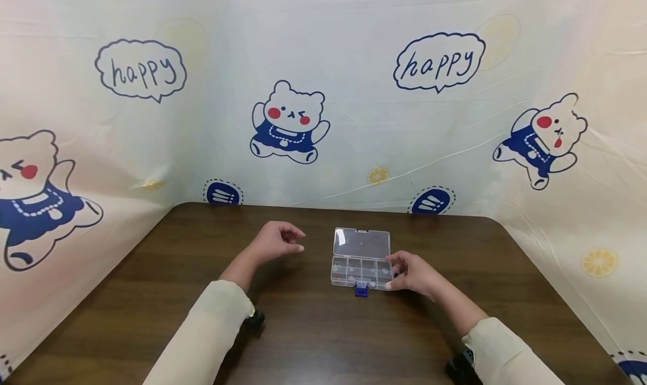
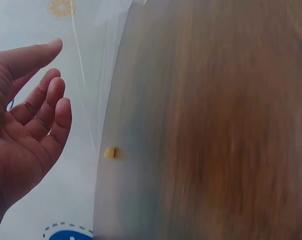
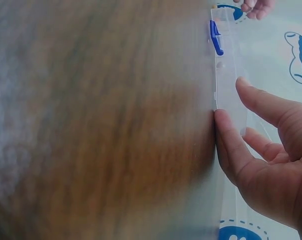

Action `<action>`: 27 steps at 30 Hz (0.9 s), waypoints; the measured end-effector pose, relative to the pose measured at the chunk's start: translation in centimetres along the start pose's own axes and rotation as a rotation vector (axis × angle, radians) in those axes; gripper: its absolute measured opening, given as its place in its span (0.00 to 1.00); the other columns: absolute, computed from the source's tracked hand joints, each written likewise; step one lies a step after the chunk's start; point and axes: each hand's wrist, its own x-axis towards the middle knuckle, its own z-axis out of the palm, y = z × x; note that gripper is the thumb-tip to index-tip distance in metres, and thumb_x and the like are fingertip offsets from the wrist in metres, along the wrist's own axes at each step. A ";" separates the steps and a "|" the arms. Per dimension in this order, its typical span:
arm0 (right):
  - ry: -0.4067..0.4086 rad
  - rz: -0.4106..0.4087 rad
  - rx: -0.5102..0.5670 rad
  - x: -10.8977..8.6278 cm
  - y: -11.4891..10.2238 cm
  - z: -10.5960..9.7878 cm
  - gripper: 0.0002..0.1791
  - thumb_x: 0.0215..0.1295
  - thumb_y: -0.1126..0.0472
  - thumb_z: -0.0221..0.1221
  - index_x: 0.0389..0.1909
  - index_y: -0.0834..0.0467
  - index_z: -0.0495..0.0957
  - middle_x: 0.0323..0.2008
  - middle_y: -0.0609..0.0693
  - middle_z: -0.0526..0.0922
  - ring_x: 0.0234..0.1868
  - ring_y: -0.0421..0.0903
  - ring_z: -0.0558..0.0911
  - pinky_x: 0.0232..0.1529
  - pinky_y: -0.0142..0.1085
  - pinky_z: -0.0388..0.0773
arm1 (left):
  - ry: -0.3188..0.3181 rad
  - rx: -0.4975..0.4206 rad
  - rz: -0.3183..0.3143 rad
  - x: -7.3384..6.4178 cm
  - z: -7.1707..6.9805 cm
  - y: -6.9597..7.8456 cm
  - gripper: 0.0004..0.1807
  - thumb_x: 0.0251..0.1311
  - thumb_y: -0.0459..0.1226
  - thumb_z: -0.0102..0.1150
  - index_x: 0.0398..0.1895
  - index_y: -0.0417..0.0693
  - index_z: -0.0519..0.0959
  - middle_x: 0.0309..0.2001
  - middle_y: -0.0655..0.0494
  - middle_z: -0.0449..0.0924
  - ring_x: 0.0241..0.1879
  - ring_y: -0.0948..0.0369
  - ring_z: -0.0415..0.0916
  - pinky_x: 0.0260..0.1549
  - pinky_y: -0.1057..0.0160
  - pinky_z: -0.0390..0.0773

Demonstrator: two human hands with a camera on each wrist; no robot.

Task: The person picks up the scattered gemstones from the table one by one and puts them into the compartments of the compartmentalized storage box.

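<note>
A clear plastic compartment box (image 1: 361,266) stands on the brown table with its lid (image 1: 361,243) raised at the back. Small pale pieces and a reddish one lie in its compartments, and a blue latch (image 1: 361,290) hangs at the front. My right hand (image 1: 411,273) holds the box's right end, thumb at the front corner and fingers at the back corner. To the left of the box, my left hand (image 1: 277,242) hovers over the table, its fingers loosely bent around nothing. A small yellow piece (image 2: 111,152) shows near the table surface in the left wrist view.
The dark wooden table (image 1: 323,340) ends at a printed cloth backdrop (image 1: 354,93) behind and at both sides. Dark bands (image 1: 254,321) sit at the wrists beneath the pale sleeves (image 1: 202,329).
</note>
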 end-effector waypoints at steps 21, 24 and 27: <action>0.006 -0.002 -0.015 -0.3 -0.1 0.1 0.37 0.45 0.66 0.76 0.59 0.61 0.73 0.40 0.56 0.76 0.32 0.48 0.76 0.37 0.38 0.76 | 0.039 -0.001 -0.093 -1.5 -3.4 -3.8 0.19 0.51 0.33 0.73 0.48 0.40 0.83 0.41 0.44 0.81 0.39 0.54 0.75 0.41 0.59 0.80; 0.002 -0.004 -0.013 -0.2 0.0 0.2 0.36 0.45 0.66 0.76 0.59 0.61 0.73 0.40 0.56 0.76 0.32 0.49 0.76 0.37 0.38 0.76 | 0.036 -0.004 -0.091 -1.5 -3.4 -4.2 0.19 0.51 0.31 0.73 0.48 0.40 0.83 0.40 0.46 0.81 0.38 0.54 0.74 0.40 0.59 0.80; 0.004 -0.004 -0.015 -0.1 0.0 0.1 0.36 0.45 0.66 0.76 0.59 0.60 0.73 0.40 0.56 0.76 0.33 0.49 0.76 0.38 0.38 0.76 | 0.015 0.001 -0.088 -1.2 -3.3 -4.6 0.20 0.50 0.30 0.73 0.49 0.40 0.82 0.40 0.48 0.81 0.39 0.54 0.75 0.42 0.58 0.80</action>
